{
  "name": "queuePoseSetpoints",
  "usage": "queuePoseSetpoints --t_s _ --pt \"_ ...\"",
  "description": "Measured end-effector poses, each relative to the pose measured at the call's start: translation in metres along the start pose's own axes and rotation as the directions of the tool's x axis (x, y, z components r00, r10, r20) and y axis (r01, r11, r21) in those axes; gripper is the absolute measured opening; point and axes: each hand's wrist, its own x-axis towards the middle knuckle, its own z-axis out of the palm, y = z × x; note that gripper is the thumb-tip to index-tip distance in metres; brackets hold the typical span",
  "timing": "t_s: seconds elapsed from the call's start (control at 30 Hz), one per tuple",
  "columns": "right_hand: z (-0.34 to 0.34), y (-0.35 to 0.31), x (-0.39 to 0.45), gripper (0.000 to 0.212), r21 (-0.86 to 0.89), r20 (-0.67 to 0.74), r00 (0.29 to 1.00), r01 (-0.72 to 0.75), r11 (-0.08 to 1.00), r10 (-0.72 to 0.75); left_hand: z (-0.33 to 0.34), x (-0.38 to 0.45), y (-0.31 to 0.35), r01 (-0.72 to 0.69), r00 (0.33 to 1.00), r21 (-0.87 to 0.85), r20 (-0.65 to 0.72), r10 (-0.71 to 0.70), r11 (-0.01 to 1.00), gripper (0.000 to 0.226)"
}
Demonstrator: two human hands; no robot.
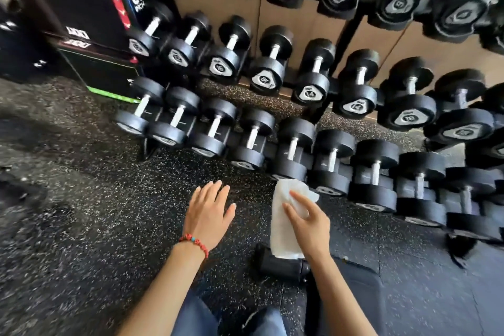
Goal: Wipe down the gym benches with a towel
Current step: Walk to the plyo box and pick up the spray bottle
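My right hand (308, 222) holds a white towel (285, 224), which hangs folded from its fingers over the dark speckled floor. My left hand (208, 213) hovers beside it with fingers spread and holds nothing; a red bead bracelet sits on that wrist. A black padded bench (357, 281) shows only in part at the bottom right, under my right forearm, with a black roller or end piece (281, 264) just below the towel.
A three-tier rack of black dumbbells (300, 144) fills the view ahead and to the right, its lowest row close to the towel. Stacked black plyo boxes (90, 22) stand at the far left. Speckled rubber floor (95, 213) lies to the left. My legs show at the bottom.
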Motion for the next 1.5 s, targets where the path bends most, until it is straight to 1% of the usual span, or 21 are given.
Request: queuePoseSetpoints --t_s 0.17,0.33,0.43,0.53,0.67,0.77,0.83,0.93,1.1,1.23,1.33,1.5 --pt "0.078 -0.036 0.000 0.032 -0.041 0.156 0.987 0.055 0.998 -0.048 -0.019 -0.021 -0.078 0.167 0.986 -0.013 -0.013 -0.167 0.986 0.045" --pt "0.166 -0.073 -0.008 0.030 -0.036 0.306 0.949 0.096 0.995 -0.080 -0.038 -0.044 -0.164 0.317 0.947 -0.022 -0.043 -0.318 0.948 0.043" --pt "0.221 -0.094 -0.013 0.030 -0.057 0.386 0.917 0.130 0.990 -0.098 -0.050 -0.059 -0.215 0.421 0.906 -0.012 -0.037 -0.421 0.907 0.045" --pt "0.272 -0.115 -0.020 0.030 -0.062 0.471 0.875 0.161 0.985 -0.113 -0.063 -0.075 -0.260 0.502 0.863 -0.015 -0.061 -0.502 0.865 0.044" --pt "0.322 -0.139 -0.029 0.029 -0.080 0.569 0.812 0.213 0.974 -0.131 -0.078 -0.095 -0.301 0.599 0.795 -0.050 -0.087 -0.601 0.799 0.040" --pt "0.353 -0.157 -0.029 0.030 -0.090 0.630 0.760 0.276 0.957 -0.160 -0.083 -0.104 -0.323 0.660 0.746 -0.058 -0.071 -0.663 0.749 0.042" --pt "0.374 -0.169 -0.027 0.032 -0.105 0.673 0.716 0.341 0.934 -0.186 -0.083 -0.108 -0.338 0.695 0.715 -0.049 -0.057 -0.697 0.717 0.046" --pt "0.405 -0.185 -0.019 0.032 -0.106 0.715 0.670 0.388 0.916 -0.201 -0.084 -0.104 -0.359 0.738 0.669 -0.060 -0.056 -0.741 0.672 0.047" --pt "0.453 -0.208 0.007 0.033 -0.091 0.759 0.615 0.427 0.899 -0.215 -0.087 -0.078 -0.395 0.779 0.617 -0.074 -0.081 -0.782 0.622 0.043" --pt "0.501 -0.239 0.049 0.034 -0.072 0.787 0.580 0.423 0.903 -0.209 -0.096 -0.032 -0.438 0.811 0.578 -0.058 -0.068 -0.813 0.582 0.046" --pt "0.532 -0.267 0.080 0.033 -0.063 0.794 0.571 0.422 0.905 -0.211 -0.108 0.003 -0.464 0.823 0.560 -0.054 -0.081 -0.824 0.565 0.046" --pt "0.582 -0.305 0.113 0.031 -0.056 0.795 0.569 0.414 0.908 -0.211 -0.125 0.048 -0.508 0.825 0.555 -0.068 -0.094 -0.826 0.562 0.044"
